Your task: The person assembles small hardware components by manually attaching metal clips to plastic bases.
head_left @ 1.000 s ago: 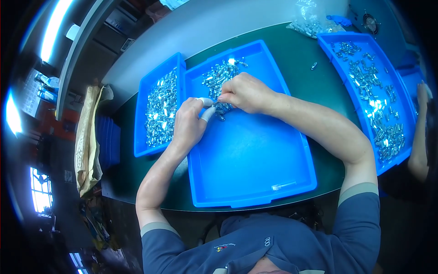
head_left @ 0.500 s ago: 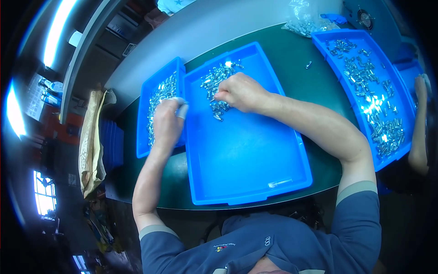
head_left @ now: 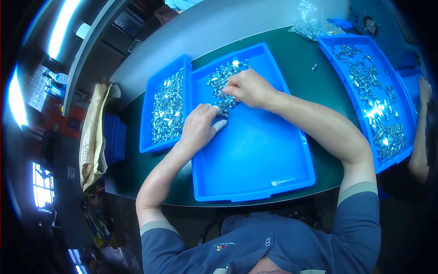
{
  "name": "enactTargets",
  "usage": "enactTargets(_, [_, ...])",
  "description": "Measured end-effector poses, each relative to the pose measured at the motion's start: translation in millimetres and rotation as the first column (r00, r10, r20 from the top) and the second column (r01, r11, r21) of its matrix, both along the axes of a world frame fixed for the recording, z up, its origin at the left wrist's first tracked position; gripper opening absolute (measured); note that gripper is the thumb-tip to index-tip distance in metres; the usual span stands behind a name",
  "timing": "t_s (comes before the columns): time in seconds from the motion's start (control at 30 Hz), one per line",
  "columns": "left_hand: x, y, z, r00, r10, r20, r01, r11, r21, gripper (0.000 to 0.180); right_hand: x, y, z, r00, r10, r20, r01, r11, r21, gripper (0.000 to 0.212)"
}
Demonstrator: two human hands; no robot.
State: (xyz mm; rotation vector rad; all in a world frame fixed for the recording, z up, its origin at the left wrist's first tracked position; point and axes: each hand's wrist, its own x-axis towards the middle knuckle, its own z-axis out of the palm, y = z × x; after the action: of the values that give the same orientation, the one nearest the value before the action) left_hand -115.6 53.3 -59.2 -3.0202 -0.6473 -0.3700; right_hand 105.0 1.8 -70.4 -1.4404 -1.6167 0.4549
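Observation:
My right hand (head_left: 252, 90) is over the middle blue tray (head_left: 246, 155), fingers curled and thumb against them in a pinch; whatever is between them is too small to make out. Below the fingertips lies a pile of small shiny metal cylindrical parts (head_left: 222, 77), at the far end of that tray. My left hand (head_left: 199, 123) reaches over the tray's left wall to the near edge of the pile. White covers sit on its thumb and a finger. The thumb is apart from the fingers, and a fingertip is at the parts.
To the left, a smaller blue tray (head_left: 145, 132) holds many similar parts (head_left: 166, 109). Another blue tray (head_left: 413, 132) with scattered parts stands at right, a co-worker's arm (head_left: 420, 137) beyond it. One loose part (head_left: 314, 67) lies on the green table (head_left: 301, 55). A clear bag of parts (head_left: 310, 27) stands behind.
My left hand has moved right, from above the left tray to the pile in the middle tray, its thumb now spread. My right hand has stayed over the pile with slight movement.

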Motion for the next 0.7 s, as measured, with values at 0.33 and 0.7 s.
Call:
enactTargets(0.33, [10.2, 1.1, -7.7, 0.999, -0.013, 0.049, 0.012, 0.999, 0.036, 0.019, 6.1, 3.1, -5.2, 0.998, 0.038, 0.052, -0.037, 0.999, -0.029, 0.029])
enactTargets(0.7, [8.7, 8.0, -9.0, 0.925, 0.19, 0.328, -0.11, 0.962, -0.249, 0.012, 3.8, 2.0, -4.1, 0.99, 0.107, 0.086, -0.106, 0.994, -0.021, 0.03])
